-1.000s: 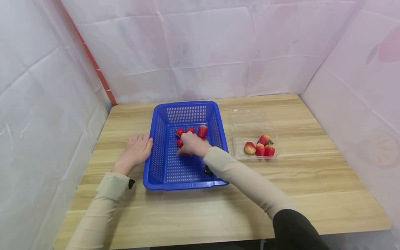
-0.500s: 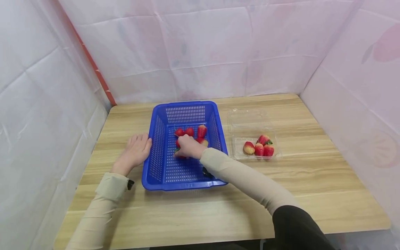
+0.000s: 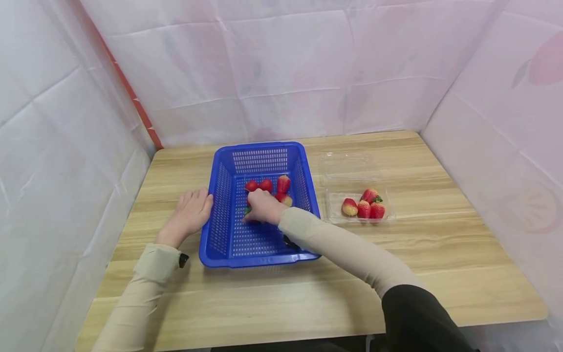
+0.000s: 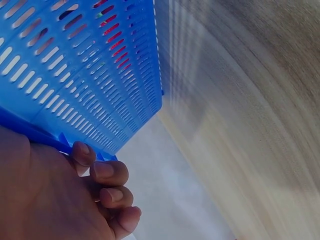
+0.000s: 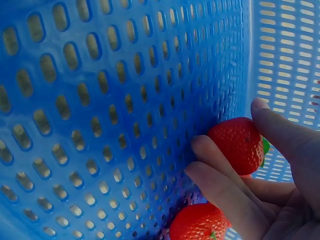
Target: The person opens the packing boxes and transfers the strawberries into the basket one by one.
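Pale printed sheets (image 3: pixel 286 63) surround your wooden table (image 3: pixel 272 303). The red strawberry (image 5: pixel 235 142) is inside the blue basket (image 3: pixel 259 260), between the thumb and fingers of your right hand (image 3: pixel 262 206), which seem to pinch it. Other strawberries (image 3: pixel 283 184) lie near it, on the basket floor. Your left hand (image 3: pixel 190 212) touches the left rim, its fingers bent; whether it grips, I cannot tell. Just beside the basket, on the right, a clear box (image 3: pixel 349 186) holds four strawberries (image 3: pixel 363 209). The step in hand seems to be grasping; the next move, I judge, calls for a gentle, steady lift.
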A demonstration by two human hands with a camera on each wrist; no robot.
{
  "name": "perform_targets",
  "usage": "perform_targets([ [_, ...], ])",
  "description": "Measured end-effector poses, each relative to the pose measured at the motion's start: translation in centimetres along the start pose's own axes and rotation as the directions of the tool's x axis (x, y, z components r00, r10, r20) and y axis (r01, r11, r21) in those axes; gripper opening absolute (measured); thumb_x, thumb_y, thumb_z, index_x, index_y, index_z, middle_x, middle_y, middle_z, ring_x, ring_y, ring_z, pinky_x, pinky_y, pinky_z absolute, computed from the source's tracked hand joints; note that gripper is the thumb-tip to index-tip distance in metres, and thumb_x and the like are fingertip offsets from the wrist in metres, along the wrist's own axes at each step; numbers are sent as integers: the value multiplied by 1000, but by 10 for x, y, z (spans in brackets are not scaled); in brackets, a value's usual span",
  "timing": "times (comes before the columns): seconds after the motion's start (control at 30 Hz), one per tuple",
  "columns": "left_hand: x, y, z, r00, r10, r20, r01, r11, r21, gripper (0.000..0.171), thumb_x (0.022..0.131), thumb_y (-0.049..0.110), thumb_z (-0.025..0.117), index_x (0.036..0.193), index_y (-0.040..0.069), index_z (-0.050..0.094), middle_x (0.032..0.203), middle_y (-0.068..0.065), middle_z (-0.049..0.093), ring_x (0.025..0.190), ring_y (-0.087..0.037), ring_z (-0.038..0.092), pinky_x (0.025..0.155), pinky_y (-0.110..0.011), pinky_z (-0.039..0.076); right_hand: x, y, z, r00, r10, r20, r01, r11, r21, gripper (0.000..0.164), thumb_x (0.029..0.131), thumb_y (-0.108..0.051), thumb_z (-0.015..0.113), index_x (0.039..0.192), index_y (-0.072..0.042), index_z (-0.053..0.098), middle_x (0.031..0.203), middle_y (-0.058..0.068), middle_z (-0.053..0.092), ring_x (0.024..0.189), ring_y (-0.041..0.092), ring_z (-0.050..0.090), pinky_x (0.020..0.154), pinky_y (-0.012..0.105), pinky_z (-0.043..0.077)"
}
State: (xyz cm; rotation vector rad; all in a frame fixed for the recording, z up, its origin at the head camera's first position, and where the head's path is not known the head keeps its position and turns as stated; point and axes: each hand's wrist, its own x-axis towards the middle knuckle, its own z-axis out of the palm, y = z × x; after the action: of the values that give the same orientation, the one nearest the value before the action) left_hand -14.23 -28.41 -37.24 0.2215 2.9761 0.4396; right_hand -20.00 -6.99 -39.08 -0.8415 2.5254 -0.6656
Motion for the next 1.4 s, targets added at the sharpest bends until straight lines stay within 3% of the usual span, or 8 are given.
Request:
perform_targets([
  [0.3,-1,3,-1,1000,6,-2,-6,1000,-4,35,102,34,15,99,8,39,87,-10,42,85,-29,34,74,-40,25,-7,-8,-14,1000,9,-7,-9,998,-68,31,71,-34,82,80,-9,65,65,2,60,55,13,58,52,22,48],
  [0.57,0,2,0,1000,15,-18,-16,1000,-8,34,102,32,15,97,8,39,86,-10,42,84,-29,33,75,-41,25,-21,-21,-42,999,45,-3,-45,997,-55,45,76,-30,79,111,-6,64,87,3,61,72,16,60,65,26,52],
  [0.77,0,1,0,1000,16,-20,-17,1000,-8,34,102,32,16,97,8,39,87,-10,43,85,-30,34,75,-41,25,-33,-28,-64,997,83,-5,-83,995,-61,26,80,-31,74,89,-9,63,77,4,60,59,16,60,56,28,49],
  [1.03,-1,-1,1,1000,12,-24,-12,1000,-16,33,102,32,16,98,8,39,87,-10,43,86,-30,34,76,-41,25,-51,-18,-92,990,100,-104,-107,993,-57,23,81,-29,74,76,-10,63,68,3,58,56,14,54,49,24,43],
  [1.13,-2,-1,1,1000,9,-25,-10,1000,-17,34,102,33,16,98,9,39,86,-10,43,85,-30,34,76,-41,25,-58,-9,-101,986,71,-152,-82,994,-67,21,81,-28,73,75,-10,64,69,2,61,59,14,56,51,26,44],
  [1.4,-3,1,-1,1000,7,-17,-8,999,-31,35,102,35,14,99,9,39,88,-10,43,87,-29,34,75,-41,25,-78,24,-120,960,-96,-264,75,993,-89,18,81,-23,72,75,-6,69,73,3,67,64,17,58,59,30,48],
])
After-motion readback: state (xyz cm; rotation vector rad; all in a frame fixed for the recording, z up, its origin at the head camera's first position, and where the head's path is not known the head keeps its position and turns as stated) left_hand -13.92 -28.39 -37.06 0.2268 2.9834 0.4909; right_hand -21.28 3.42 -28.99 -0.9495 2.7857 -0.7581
